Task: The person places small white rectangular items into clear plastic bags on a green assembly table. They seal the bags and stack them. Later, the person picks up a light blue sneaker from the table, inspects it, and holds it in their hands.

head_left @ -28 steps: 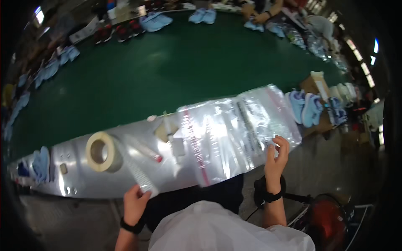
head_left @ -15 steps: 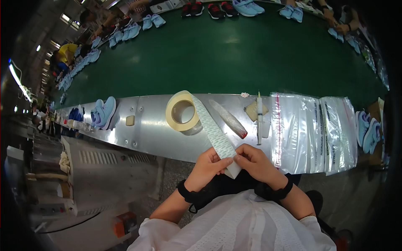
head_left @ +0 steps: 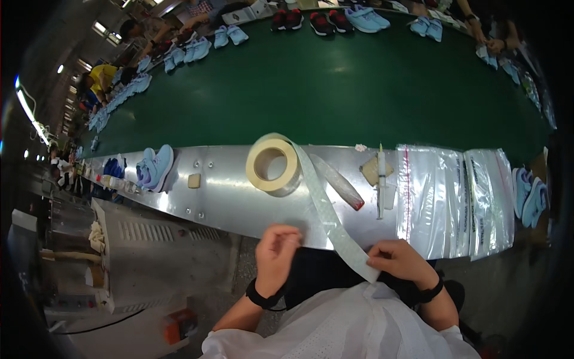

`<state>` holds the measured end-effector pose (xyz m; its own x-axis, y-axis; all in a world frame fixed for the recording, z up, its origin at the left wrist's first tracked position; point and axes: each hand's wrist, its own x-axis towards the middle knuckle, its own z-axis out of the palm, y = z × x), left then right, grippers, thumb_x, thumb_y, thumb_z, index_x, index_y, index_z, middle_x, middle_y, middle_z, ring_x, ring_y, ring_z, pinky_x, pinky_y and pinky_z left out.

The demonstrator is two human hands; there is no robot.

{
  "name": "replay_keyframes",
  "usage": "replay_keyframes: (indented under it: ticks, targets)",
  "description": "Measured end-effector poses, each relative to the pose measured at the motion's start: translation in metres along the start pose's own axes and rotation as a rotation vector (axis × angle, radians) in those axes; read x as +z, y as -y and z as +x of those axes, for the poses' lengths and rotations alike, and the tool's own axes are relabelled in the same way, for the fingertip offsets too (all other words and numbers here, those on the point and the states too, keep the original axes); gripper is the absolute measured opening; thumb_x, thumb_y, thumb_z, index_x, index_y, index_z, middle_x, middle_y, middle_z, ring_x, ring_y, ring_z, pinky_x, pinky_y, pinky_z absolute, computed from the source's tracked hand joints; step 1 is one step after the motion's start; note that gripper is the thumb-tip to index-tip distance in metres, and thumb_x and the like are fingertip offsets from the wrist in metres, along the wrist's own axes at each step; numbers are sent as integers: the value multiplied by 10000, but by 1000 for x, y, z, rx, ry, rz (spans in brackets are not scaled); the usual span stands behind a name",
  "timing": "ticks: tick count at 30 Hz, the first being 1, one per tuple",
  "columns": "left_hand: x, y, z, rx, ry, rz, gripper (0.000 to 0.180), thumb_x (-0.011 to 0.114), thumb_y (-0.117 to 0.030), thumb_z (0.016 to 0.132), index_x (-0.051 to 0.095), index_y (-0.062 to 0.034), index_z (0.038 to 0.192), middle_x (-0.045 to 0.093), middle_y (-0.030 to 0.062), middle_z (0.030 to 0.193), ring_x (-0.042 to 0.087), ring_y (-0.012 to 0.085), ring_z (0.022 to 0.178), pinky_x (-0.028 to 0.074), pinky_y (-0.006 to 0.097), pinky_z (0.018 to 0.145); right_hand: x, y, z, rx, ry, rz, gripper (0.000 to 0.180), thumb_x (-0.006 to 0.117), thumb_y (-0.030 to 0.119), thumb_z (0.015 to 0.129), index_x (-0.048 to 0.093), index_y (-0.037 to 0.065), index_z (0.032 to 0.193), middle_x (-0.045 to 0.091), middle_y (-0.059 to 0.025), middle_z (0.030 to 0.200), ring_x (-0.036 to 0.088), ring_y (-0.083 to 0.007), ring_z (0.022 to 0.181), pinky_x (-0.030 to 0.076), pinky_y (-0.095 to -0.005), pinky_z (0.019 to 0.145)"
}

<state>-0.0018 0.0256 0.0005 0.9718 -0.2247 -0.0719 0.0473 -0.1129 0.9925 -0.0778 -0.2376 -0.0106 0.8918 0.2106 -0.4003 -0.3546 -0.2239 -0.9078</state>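
Observation:
A cream roll of stickers (head_left: 257, 170) lies on the metal ledge, and its pale strip (head_left: 326, 209) runs off it toward me. The strip's free end hangs past the ledge's front edge, pinched by my right hand (head_left: 399, 260) between thumb and fingers. My left hand (head_left: 275, 257) is raised apart from the strip, over the ledge's front edge. Its thumb and fingertips are drawn together; anything between them is too small to make out. Right of the strip lie a clear-wrapped tapered tool (head_left: 339, 184) with a red end and a slim syringe-like tube (head_left: 381, 185).
Clear plastic bags (head_left: 433, 203) cover the ledge's right part. Light-blue shoes (head_left: 156, 167) stand at left, others (head_left: 529, 197) at far right. A tan block (head_left: 194, 180) sits on the metal. Beyond stretches a green table (head_left: 335, 84) edged with shoes and people. A metal cabinet (head_left: 149, 251) stands lower left.
My left hand has let go of the strip and moved left. My right hand has drawn the strip's end right and toward me. The whole view has shifted slightly.

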Motion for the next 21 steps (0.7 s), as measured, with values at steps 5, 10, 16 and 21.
replay_keyframes:
  ticks: [5,10,16,21]
  targets:
    - [49,-10,-6,161,289,190,133,630,16,832,631,18,965,595,84,921,617,122,752,512,229,640,23,14,31,-371,-72,115,125,668,118,822,635,-2,832,591,-62,773,542,-144,655,423,-272,586]
    - [52,-9,-7,52,273,57,173,611,27,849,635,20,1020,595,78,962,610,116,838,510,227,696,27,18,29,-331,-195,88,114,668,111,817,637,2,829,574,-68,751,545,-155,657,427,-281,586]
    - [53,-5,1,-125,259,-90,135,595,9,878,646,25,1002,620,47,946,598,82,836,481,201,728,31,21,24,-295,-356,-62,114,674,112,793,618,18,763,550,-70,707,551,-190,648,427,-299,579]
    - [61,-15,13,97,103,-11,157,559,34,870,658,11,990,665,81,926,612,119,860,476,228,730,3,-4,-9,-311,-340,-281,140,652,148,809,605,49,722,559,-75,726,571,-264,716,450,-352,632]
